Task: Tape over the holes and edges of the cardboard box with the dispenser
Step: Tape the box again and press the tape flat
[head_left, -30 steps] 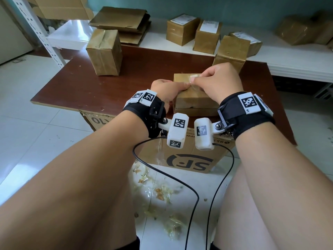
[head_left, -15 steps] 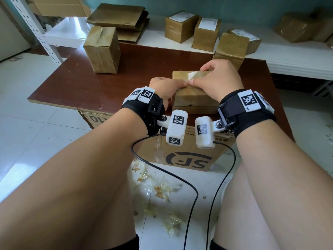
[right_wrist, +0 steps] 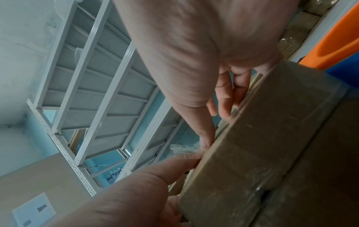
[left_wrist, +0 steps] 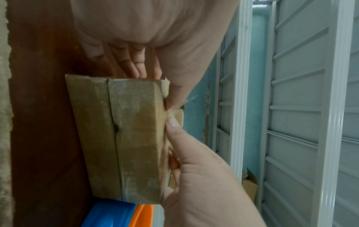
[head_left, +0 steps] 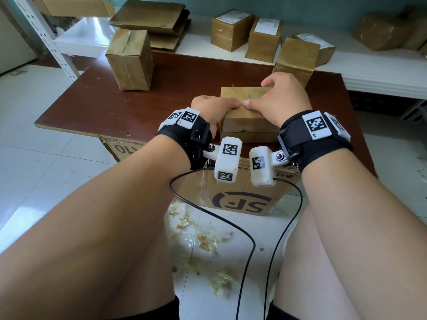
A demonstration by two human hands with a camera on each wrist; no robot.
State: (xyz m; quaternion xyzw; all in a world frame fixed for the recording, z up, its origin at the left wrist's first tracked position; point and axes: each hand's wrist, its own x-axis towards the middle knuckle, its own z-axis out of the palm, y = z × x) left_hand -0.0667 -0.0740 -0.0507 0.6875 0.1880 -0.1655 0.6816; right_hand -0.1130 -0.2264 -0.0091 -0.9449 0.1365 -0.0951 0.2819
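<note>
We work at a small brown cardboard box (head_left: 248,121) lying near the front edge of the dark red-brown table (head_left: 97,107). Our left hand (head_left: 211,107) curls against its near left corner, thumb on the top edge, probably to steady it. Our right hand (head_left: 285,98) arches over the top, fingers bent down the far side, thumb meeting the left one where a frayed wisp of clear tape (left_wrist: 179,106) lifts; we judge both thumbs are pressing it flat. The dispenser is nowhere in view
</note>
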